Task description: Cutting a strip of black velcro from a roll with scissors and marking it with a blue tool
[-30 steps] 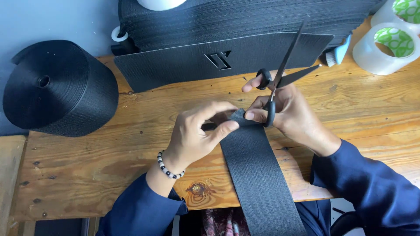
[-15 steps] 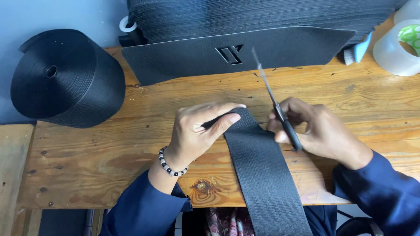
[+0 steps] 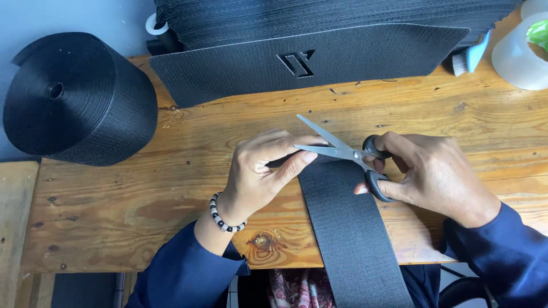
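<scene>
A wide black webbing strap (image 3: 351,228) runs from the table's front edge up to the middle of the wooden table (image 3: 142,211). My left hand (image 3: 265,168) pinches the strap's left top corner; a beaded bracelet sits on that wrist. My right hand (image 3: 431,174) grips black-handled scissors (image 3: 345,153). Their blades are spread and point left across the strap's top end, tips near my left fingers.
A big roll of black webbing (image 3: 74,97) stands at the far left. A stack of black cut panels (image 3: 319,51) with a cut-out emblem lies along the back. A tape roll (image 3: 522,54) and a small brush (image 3: 471,57) sit at the back right.
The scissors swung from pointing up and away to lying across the strap's top end, blades spread. My right hand moved in toward the left hand. The view shifted slightly.
</scene>
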